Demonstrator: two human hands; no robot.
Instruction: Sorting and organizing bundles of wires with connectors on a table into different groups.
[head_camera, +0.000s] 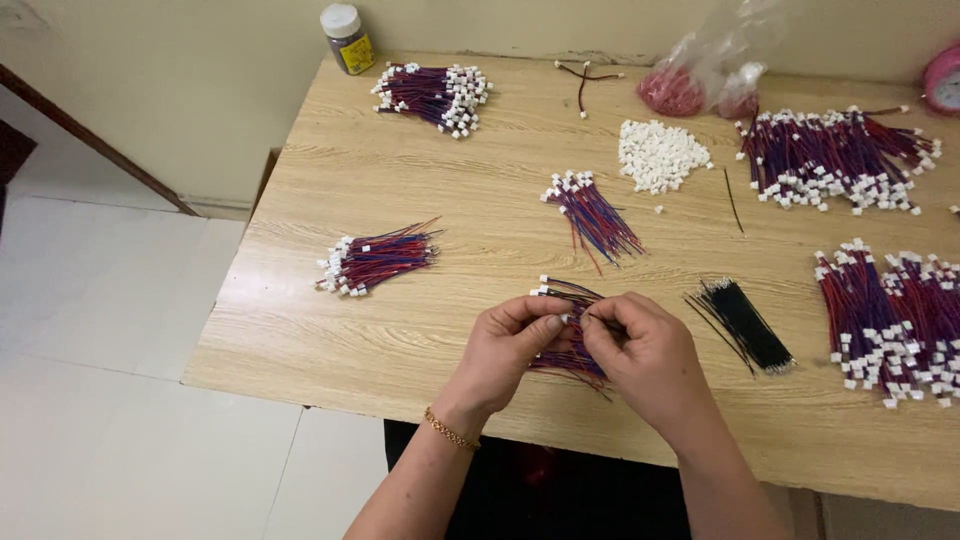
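Head view, lower centre of the frame: left hand (505, 345) and right hand (645, 350) meet over the table (420, 320), fingers (548, 322) pinching one small white connector (566, 318) above a red-and-blue wire bundle (570, 355); black wires (742, 325) lie just right.

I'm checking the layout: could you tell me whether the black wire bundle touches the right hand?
Apart: the head view shows bare table between the black wire bundle and the right hand.

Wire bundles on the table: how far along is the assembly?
Done: several red-and-blue bundles with white connectors, e.g. far left and right edge. In hand: left hand and right hand pinch one wire over a small bundle. Left: loose white connectors and black wires.
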